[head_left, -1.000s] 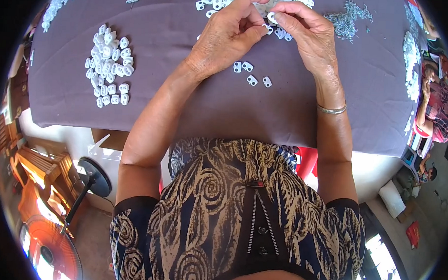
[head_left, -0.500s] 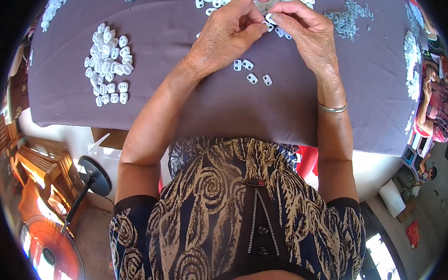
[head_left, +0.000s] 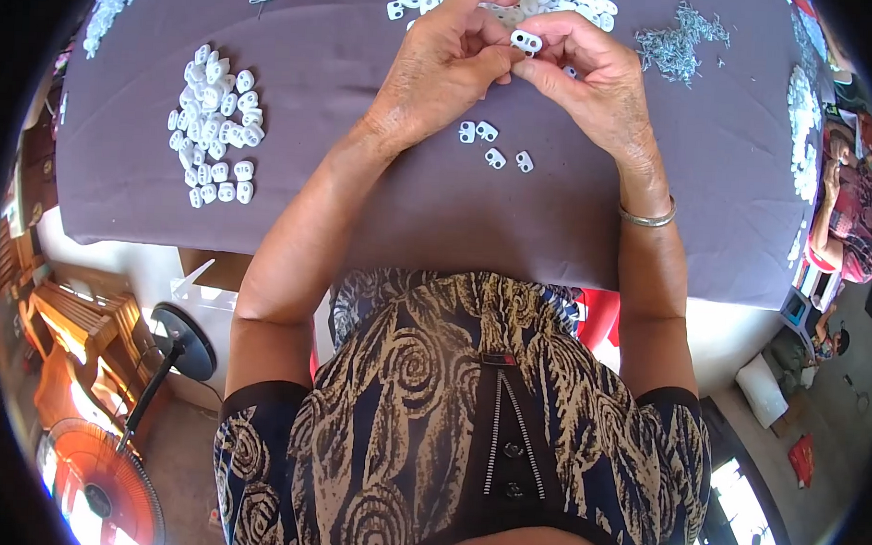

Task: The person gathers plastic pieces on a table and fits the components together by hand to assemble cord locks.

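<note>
My right hand [head_left: 594, 81] pinches a small white plastic piece [head_left: 527, 40] with two dark holes, which looks like a cord lock. My left hand [head_left: 445, 66] meets it, thumb and fingers pressed together just left of the piece; anything between them is too small to make out. Below the hands, several like white pieces [head_left: 496, 159] with an open notch lie on the brown cloth. Beyond my fingers spreads a heap of white pieces [head_left: 585, 3], partly hidden by my hands.
At the left lies a pile of rounded white pieces [head_left: 211, 120]. A heap of tiny grey metal bits [head_left: 682, 46] lies at the right. The brown cloth [head_left: 476, 226] covers the table. A standing fan [head_left: 97, 491] is at lower left; another person [head_left: 849, 210] sits at far right.
The white piece has turned, so its holes now face up and show between my fingers. Both hands have come slightly lower and closer together.
</note>
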Motion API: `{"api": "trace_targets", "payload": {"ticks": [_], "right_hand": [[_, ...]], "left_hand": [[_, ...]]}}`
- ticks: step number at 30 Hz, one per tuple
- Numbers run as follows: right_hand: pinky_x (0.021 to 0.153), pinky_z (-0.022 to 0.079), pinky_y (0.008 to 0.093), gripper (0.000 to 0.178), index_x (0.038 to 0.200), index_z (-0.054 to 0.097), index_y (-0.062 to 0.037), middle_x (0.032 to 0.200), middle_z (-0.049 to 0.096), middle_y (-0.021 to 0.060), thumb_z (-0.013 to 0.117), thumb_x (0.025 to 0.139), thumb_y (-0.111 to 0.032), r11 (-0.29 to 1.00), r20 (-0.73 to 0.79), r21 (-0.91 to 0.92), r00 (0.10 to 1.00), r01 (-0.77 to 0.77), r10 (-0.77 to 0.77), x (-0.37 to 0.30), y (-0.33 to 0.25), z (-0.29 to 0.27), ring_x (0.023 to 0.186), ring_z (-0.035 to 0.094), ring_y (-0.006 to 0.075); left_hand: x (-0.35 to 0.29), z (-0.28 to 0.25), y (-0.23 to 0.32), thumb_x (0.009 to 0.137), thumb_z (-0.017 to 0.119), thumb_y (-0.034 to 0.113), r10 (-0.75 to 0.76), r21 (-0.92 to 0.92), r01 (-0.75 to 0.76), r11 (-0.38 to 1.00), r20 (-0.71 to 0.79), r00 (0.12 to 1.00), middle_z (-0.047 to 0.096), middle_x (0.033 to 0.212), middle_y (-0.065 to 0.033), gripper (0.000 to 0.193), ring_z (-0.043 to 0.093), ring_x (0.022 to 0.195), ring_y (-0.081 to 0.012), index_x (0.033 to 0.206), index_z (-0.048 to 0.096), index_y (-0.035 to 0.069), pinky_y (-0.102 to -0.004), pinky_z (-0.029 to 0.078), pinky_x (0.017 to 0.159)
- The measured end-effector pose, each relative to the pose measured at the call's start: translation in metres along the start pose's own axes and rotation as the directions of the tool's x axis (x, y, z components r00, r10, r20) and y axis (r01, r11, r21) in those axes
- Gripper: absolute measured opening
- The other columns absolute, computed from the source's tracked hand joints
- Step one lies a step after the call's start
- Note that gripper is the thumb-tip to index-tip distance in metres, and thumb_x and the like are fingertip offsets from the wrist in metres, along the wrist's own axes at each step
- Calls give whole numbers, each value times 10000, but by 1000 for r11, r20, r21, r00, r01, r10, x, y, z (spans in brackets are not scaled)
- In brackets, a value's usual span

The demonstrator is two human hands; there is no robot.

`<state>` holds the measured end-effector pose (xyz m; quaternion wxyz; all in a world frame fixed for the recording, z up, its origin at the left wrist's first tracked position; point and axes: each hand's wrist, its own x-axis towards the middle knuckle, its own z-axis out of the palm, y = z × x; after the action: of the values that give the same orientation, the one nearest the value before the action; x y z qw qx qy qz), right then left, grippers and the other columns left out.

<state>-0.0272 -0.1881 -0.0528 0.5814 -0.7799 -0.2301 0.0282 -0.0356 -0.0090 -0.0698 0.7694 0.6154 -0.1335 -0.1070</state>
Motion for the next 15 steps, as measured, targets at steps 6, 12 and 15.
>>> {"api": "trace_targets", "payload": {"ticks": [6, 12, 15], "right_hand": [[578, 434, 185, 297, 1029, 638, -42, 729, 578, -42, 716, 755, 40, 992, 34, -110, 998, 59, -56, 1, -4, -3, 646, 496, 26], [531, 422, 188, 288, 974, 658, -28, 701, 575, -33, 749, 706, 25, 938, -53, -300, 979, 171, -196, 1, -7, 0, 579, 486, 31], [518, 420, 194, 293, 968, 659, -25, 714, 585, -17, 749, 693, 26, 916, -41, -328, 966, 228, -255, 2, -10, 2, 565, 496, 41]], "left_hand": [[1, -8, 2, 886, 563, -38, -47, -158, 58, 986, 76, 996, 537, 798, 14, 385, 494, 675, -47, 1239, 448, 64, -192, 390, 563], [3, -6, 21, 906, 579, 30, -216, -150, 221, 964, 52, 975, 557, 803, 13, 331, 491, 669, -48, 1217, 476, 70, -187, 367, 535], [3, -7, 16, 907, 592, 51, -177, -132, 183, 974, 58, 983, 555, 789, 18, 311, 477, 639, -43, 1201, 489, 67, -183, 360, 520]]}}
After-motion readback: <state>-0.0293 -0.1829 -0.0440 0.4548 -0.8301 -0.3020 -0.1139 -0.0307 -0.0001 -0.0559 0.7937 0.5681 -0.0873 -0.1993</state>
